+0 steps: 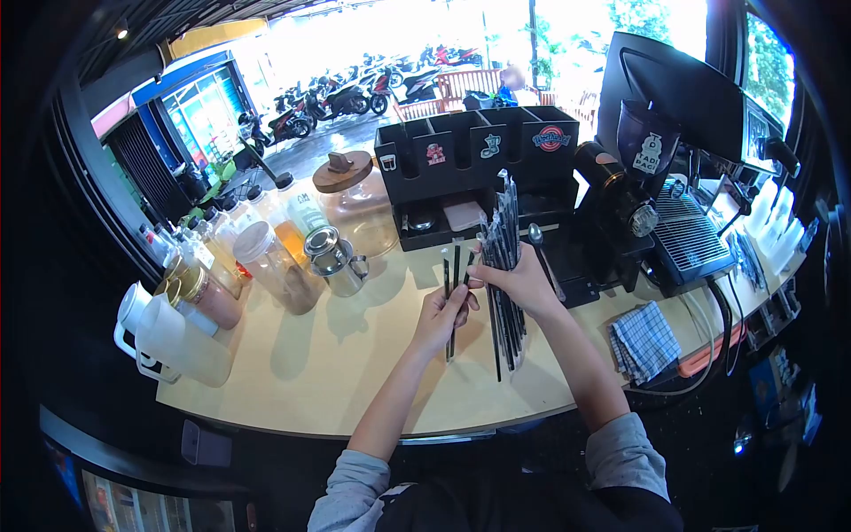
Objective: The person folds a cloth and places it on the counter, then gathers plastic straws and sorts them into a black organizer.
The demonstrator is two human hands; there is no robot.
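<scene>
Grey rolled sleeves (pixel 350 492) lie nearest. Left to right across the desk (pixel 381 390): frosted pitcher (pixel 188 341), metal pot (pixel 339 264), then the left hand (pixel 443 317), pinching a few black straws (pixel 451 344) upright. The right hand (pixel 523 282) grasps a thick straw bundle (pixel 509 332) just beside them, above the desk. Farther right lies a checked cloth (pixel 645 341).

1 cam on my head, looks fwd & down: L hand (pixel 448 316) + R hand (pixel 525 281) close, approx. mid-view, over counter (pixel 390 383); motorbikes (pixel 344 99) far off, up top.
</scene>
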